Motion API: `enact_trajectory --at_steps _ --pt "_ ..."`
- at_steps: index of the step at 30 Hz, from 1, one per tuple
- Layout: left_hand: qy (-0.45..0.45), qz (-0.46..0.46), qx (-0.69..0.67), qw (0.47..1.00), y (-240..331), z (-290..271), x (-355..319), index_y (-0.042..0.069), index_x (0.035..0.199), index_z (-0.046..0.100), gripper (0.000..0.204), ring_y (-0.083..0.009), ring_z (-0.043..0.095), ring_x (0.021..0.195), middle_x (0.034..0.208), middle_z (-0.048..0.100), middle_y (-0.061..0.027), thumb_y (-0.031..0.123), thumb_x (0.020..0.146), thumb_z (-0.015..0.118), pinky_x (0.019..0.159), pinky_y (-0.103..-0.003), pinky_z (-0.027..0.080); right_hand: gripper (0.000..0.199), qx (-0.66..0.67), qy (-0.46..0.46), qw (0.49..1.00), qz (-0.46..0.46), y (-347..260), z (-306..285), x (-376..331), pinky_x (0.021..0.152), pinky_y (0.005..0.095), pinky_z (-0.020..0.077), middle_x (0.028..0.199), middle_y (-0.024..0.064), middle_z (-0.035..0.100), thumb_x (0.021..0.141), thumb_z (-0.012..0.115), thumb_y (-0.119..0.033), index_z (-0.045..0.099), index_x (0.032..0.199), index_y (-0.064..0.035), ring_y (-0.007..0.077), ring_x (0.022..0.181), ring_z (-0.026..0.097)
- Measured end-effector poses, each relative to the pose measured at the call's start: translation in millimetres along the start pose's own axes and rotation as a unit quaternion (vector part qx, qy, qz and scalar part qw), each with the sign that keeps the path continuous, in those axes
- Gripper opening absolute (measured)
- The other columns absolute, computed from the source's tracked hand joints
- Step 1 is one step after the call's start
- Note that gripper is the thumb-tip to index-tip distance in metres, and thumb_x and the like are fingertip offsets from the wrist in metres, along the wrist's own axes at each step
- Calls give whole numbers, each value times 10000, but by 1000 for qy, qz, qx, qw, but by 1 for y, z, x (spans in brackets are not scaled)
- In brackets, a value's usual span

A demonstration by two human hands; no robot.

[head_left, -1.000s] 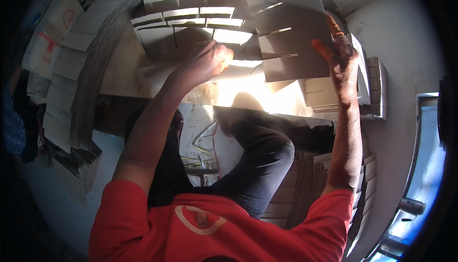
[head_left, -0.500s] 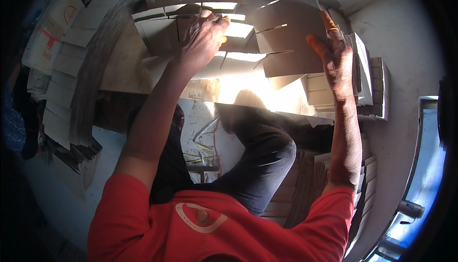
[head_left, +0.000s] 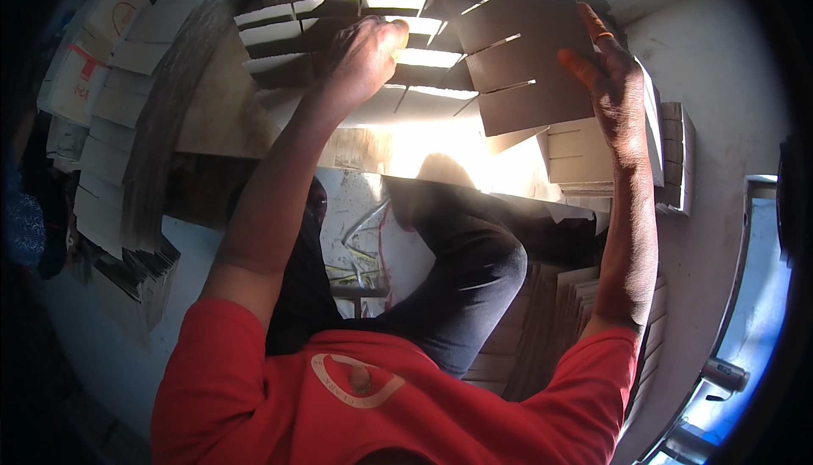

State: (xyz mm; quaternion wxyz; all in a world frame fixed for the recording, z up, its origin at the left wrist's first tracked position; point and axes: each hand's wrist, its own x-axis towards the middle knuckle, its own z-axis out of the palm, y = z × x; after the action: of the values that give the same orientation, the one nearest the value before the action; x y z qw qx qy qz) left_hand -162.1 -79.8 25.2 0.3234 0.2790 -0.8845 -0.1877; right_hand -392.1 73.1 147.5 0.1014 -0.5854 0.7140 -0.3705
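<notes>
A slotted cardboard sheet (head_left: pixel 533 58) hangs tilted at the upper middle, its slots along the left edge. My right hand (head_left: pixel 620 96) grips its right edge, with orange covers on the thumb and a finger. To the left, several cardboard strips (head_left: pixel 279 41) stand in rows, crossed by slots and partly joined with the sheet's slotted edge. My left hand (head_left: pixel 366 54) is closed on one of these strips, fingers bent and pressed together; an orange cover shows at its fingertips. Bright sunlight washes out the strips near the fingertips, so the exact contact is hard to see.
Stacked cardboard pieces (head_left: pixel 161 109) rise at the left, beside a white box with red marks (head_left: pixel 102 50). More stacked cardboard (head_left: pixel 584 160) lies under my right hand and beside my right arm. A wooden board (head_left: pixel 224 109) lies below the strips; a wall (head_left: pixel 720 84) stands right.
My right hand and the slotted sheet have shifted slightly right, and the sheet tilts more. The strips by my left hand are spread further apart. My left hand has barely moved.
</notes>
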Motion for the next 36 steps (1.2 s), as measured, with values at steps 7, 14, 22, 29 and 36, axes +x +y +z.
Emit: enact_trajectory --at_steps 7,14,22,29,36 --pt "-30 -46 20 998 -1 7 2 26 853 573 96 -374 618 832 798 614 -198 -2 771 533 725 -473 495 564 -57 17 997 -50 1 11 -9 859 273 495 1152 146 648 837 673 -73 464 1362 -76 115 1013 613" --pt "3 -21 -5 1000 -7 10 1 15 801 541 66 -354 591 780 765 577 -179 -22 746 536 683 -438 463 582 2 -43 999 8 17 19 -8 826 260 492 1118 148 664 837 664 -48 439 1374 -53 80 938 599" --pt "-20 -45 -2 999 -5 11 3 19 834 576 103 -368 617 808 818 625 -193 -20 757 521 718 -473 491 586 -20 -157 987 -14 28 31 17 923 260 436 1258 154 581 861 634 -38 401 1399 -48 134 1086 562" --pt "0 -27 -8 1000 -8 13 4 20 797 567 86 -367 602 768 747 593 -192 -32 745 523 693 -451 481 741 0 -192 979 69 9 55 11 429 242 511 1343 173 499 870 620 -74 206 1481 -135 130 659 629" --pt "-24 -31 -49 998 8 6 4 11 859 618 100 -332 578 855 798 600 -172 54 768 615 762 -408 461 739 -18 -248 963 106 -8 45 11 412 253 476 1123 168 605 856 600 7 217 1475 -119 101 492 524"
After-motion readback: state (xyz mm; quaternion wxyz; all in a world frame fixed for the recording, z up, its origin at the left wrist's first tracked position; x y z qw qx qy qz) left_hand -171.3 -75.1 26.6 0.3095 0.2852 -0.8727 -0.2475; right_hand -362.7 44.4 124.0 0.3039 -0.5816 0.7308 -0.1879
